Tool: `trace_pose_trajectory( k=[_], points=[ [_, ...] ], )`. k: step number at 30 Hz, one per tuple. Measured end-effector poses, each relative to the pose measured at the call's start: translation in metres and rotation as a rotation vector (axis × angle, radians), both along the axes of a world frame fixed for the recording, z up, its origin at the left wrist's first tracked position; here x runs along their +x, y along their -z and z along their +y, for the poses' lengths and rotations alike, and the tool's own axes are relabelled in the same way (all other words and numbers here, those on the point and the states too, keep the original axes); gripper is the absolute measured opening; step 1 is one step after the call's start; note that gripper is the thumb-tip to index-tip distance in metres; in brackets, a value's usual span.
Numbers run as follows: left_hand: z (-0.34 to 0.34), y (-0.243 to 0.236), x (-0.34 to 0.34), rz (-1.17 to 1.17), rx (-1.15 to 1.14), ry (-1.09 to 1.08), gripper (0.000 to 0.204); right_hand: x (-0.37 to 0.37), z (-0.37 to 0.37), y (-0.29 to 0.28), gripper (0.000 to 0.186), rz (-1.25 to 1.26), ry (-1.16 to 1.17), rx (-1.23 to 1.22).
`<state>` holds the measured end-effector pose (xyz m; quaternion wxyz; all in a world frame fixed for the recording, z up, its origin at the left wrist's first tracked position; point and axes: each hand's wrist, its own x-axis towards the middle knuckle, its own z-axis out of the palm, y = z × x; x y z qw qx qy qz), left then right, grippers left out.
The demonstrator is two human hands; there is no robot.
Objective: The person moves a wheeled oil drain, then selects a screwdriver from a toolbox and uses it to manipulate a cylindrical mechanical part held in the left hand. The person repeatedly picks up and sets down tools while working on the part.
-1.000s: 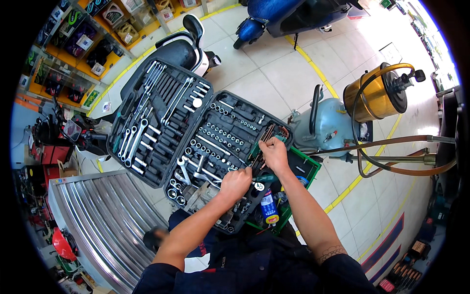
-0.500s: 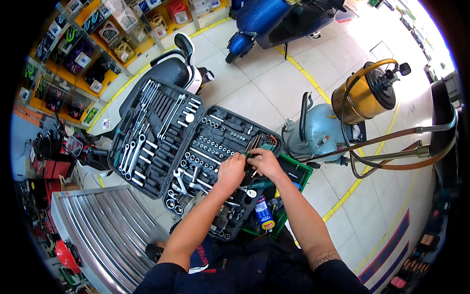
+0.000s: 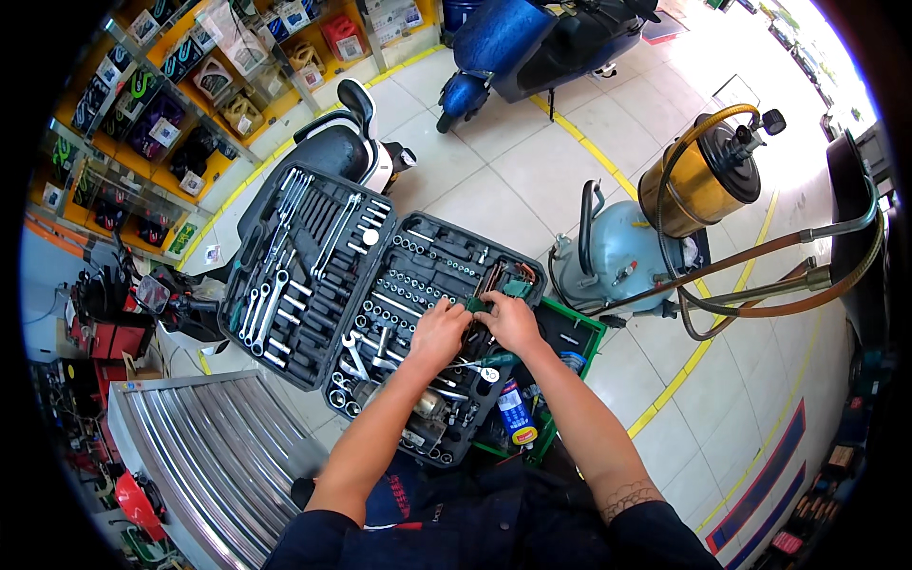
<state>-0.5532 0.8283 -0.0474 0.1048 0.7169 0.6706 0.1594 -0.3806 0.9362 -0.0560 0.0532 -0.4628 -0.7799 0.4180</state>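
My left hand (image 3: pixel 440 332) and my right hand (image 3: pixel 510 323) meet over the right half of an opened dark tool case (image 3: pixel 454 230), fingers bent and pinched close together. Between the fingertips shows a small dark green piece (image 3: pixel 475 304); its kind is hard to make out. Another green part (image 3: pixel 518 288) lies in the case just beyond my right hand. Rows of small chrome sockets (image 3: pixel 408 283) sit left of my hands. Below them lies a ratchet (image 3: pixel 489 373) with a green handle. Combination wrenches (image 3: pixel 269 309) fill the case's left half.
A green tray (image 3: pixel 591 347) with a blue spray can (image 3: pixel 516 415) stands right of the case. Beyond it is a grey-blue tank (image 3: pixel 622 256) with hoses. A scooter seat (image 3: pixel 332 147) is behind the case, a blue scooter (image 3: pixel 503 47) farther off, a ridged metal cabinet (image 3: pixel 209 446) at left.
The view has shifted slightly. My hands stay close together over the same part of the case, with the left hand's fingers a little nearer the sockets.
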Motion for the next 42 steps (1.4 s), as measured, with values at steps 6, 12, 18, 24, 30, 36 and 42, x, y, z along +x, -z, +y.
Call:
trace_pose_trajectory(
  k=[6, 12, 18, 24, 30, 36, 42],
  points=[
    [-0.002, -0.006, -0.011, 0.08, -0.011, 0.158, 0.017, -0.003, 0.002, 0.002, 0.036, -0.019, 0.018, -0.013],
    [-0.013, -0.012, -0.012, 0.158, 0.076, 0.292, 0.011, -0.005, 0.0, -0.002, 0.035, -0.024, 0.031, -0.036],
    [-0.049, -0.036, -0.003, 0.218, 0.013, 0.389, 0.011, -0.007, 0.001, 0.006, 0.038, -0.03, 0.094, -0.008],
    [-0.093, -0.089, 0.005, -0.278, -0.017, -0.055, 0.011, -0.001, 0.009, 0.009, 0.039, -0.002, 0.145, -0.141],
    [-0.189, -0.131, 0.066, -1.171, 0.233, -0.709, 0.006, -0.003, -0.03, -0.074, 0.021, 0.289, -0.054, -0.289],
    [-0.259, -0.128, 0.201, -0.497, 0.58, -0.853, 0.022, 0.066, -0.175, -0.153, 0.016, 0.206, -0.612, -0.648],
    [-0.327, -0.085, 0.339, -0.402, 0.581, -1.306, 0.014, 0.136, -0.258, -0.081, 0.012, -0.045, -0.785, -0.823]
  ],
)
